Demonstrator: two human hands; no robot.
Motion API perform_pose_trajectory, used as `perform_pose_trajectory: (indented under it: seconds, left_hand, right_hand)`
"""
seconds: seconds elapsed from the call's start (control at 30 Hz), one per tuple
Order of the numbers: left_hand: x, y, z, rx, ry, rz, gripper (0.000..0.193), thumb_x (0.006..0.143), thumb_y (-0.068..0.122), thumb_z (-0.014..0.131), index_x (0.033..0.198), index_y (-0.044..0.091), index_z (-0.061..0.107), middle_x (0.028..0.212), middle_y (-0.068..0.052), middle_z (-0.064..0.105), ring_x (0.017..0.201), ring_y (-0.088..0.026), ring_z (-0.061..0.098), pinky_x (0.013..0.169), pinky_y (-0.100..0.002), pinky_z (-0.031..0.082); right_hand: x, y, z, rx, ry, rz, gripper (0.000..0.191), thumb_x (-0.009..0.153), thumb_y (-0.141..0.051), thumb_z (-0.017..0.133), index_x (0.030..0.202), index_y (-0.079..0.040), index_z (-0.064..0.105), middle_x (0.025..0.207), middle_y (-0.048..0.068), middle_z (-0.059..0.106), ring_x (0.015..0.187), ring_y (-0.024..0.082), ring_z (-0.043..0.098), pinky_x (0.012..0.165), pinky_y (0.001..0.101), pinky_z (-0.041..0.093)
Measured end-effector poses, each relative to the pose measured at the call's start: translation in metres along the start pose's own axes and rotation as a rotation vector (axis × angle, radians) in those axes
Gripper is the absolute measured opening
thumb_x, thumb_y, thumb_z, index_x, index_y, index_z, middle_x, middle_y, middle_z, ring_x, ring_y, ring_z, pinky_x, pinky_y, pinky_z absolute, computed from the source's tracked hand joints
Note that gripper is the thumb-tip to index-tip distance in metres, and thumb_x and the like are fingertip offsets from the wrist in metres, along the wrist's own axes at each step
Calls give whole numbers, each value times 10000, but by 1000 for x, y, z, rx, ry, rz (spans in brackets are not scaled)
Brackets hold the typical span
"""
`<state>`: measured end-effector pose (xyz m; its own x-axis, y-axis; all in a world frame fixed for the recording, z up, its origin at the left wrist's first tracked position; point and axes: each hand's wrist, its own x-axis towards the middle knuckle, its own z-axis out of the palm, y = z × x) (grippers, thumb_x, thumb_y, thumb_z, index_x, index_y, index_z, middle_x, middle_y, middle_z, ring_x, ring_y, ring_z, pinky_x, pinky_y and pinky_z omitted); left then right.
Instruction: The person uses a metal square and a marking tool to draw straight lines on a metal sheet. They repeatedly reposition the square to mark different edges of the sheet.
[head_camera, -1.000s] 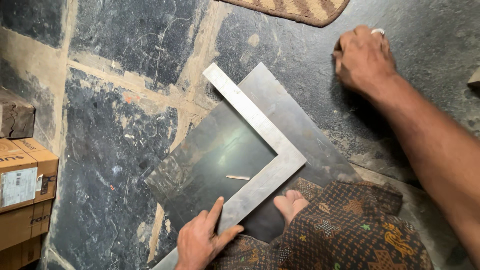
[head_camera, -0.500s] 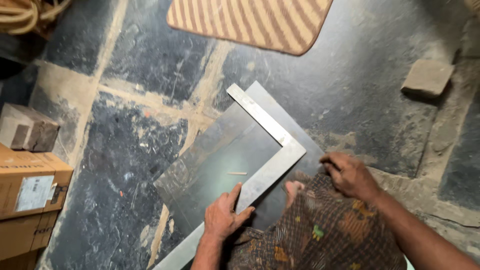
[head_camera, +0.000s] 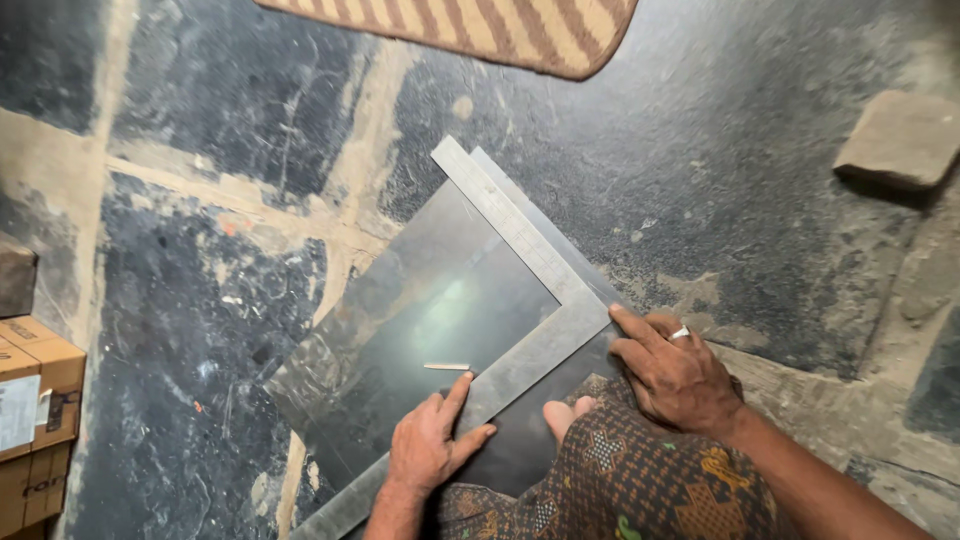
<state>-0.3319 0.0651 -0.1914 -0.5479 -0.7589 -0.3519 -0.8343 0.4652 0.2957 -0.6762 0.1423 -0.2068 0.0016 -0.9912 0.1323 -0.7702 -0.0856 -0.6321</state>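
A dark, shiny metal sheet (head_camera: 420, 330) lies flat on the stone floor. A steel L-shaped square (head_camera: 520, 240) rests on top of it, with its corner near my right hand. My left hand (head_camera: 430, 445) presses flat on the square's lower arm, fingers spread. Fingers together, my right hand (head_camera: 675, 370), which wears a ring, rests on the sheet at the square's corner. A small pale stick (head_camera: 447, 366) lies on the sheet just above my left hand. My foot (head_camera: 562, 415) shows between the hands, beside a patterned brown cloth (head_camera: 640, 480) over my leg.
A striped woven mat (head_camera: 480, 30) lies at the top. A stone block (head_camera: 900, 135) sits at the upper right. Cardboard boxes (head_camera: 35, 400) stand at the left edge. The floor (head_camera: 200, 120) is dark stone slabs with sandy joints.
My right hand has come from far up on the floor down to the square's corner. My left hand has slid up along the square's lower arm. The view has shifted.
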Motion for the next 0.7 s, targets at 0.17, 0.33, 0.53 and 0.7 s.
perform_pose_trajectory:
  seconds: [0.17,0.33,0.53,0.7]
  left_hand:
    - [12,-5,10,32,17,47,844,780,606,775,1456,154,547,714,-84,510,635,-267,571,557,-432,496]
    - [18,-9,21,65,-11,59,857,792,618,759,1459,130,533,705,-76,486,623,-258,545,539,-424,486]
    - [25,-13,23,65,-60,59,877,786,612,770,1471,125,519,702,-83,482,621,-261,552,540,-425,493]
    - [27,-14,24,70,-61,73,879,788,602,774,1476,125,508,701,-81,479,623,-258,554,549,-422,498]
  right_hand:
    - [-2,18,21,18,-34,31,242,781,-153,740,1014,-95,707,1411,107,616,1149,318,607,911,459,532]
    - [-6,29,34,5,-20,46,243,770,-142,749,1005,-89,717,1386,101,640,1129,310,608,906,450,540]
    - [-7,35,40,48,1,70,238,771,-128,748,1003,-84,723,1368,98,656,1125,298,619,890,432,545]
    - [-6,35,40,47,-1,82,229,771,-110,744,997,-82,723,1371,95,650,1121,304,622,890,437,544]
